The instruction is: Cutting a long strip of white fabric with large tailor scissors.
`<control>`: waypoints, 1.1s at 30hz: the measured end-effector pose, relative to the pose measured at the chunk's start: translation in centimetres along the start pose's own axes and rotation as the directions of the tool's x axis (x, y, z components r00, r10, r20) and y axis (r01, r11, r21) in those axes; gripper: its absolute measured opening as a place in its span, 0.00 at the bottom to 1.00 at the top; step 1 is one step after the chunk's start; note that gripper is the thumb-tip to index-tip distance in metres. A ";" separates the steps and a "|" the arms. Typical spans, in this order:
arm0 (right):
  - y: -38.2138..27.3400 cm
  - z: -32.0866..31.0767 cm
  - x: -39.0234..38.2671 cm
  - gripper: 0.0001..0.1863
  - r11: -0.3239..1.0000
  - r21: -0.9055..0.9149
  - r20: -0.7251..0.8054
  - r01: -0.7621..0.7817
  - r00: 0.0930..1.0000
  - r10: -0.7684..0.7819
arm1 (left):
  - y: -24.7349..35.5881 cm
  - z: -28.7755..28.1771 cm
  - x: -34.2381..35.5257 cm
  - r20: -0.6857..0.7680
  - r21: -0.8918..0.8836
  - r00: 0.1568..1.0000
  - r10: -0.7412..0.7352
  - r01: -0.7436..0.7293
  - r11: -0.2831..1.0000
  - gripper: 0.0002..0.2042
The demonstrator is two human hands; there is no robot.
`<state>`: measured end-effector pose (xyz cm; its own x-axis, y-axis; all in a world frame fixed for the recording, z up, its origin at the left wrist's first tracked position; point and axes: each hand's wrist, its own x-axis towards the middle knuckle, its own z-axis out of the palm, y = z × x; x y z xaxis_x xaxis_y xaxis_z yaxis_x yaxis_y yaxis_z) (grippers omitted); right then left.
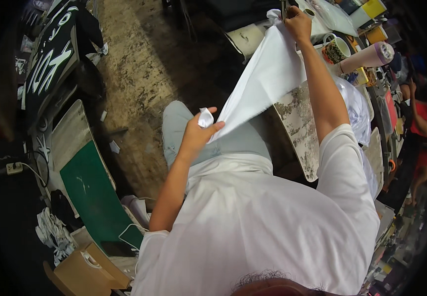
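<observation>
A white cloth (268, 69) is stretched diagonally from near my lap up to the far right. My left hand (196, 133) grips its near corner, with a wad of the fabric poking out between thumb and fingers. At the far end my right hand (298, 24) is closed around a narrow dark metal tool (284, 9), right beside the bunched tip of the cloth. The tool runs out of the picture at the top, so its kind cannot be made out.
At the right, a crowded table holds a patterned mug (336, 49) and a pink bottle (371, 56). A worn white board (297, 128) lies beside my right arm. To the left are a green-topped board (97, 192) and an open cardboard box (87, 271). Another person (423, 118) is at far right.
</observation>
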<state>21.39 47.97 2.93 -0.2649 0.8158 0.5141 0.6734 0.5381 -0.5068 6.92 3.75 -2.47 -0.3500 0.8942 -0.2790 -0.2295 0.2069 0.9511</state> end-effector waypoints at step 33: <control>-2.3 -1.4 -9.1 0.31 0.989 -0.063 0.283 -0.134 0.948 0.147 | 0.8 -2.1 -0.4 -0.010 -0.076 1.000 -0.005 0.004 0.997 0.14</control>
<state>23.21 38.97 0.39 -0.3475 0.9121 0.2173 0.7449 0.4094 -0.5268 4.98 2.68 -1.88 -0.3584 0.8890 -0.2849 -0.2994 0.1795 0.9371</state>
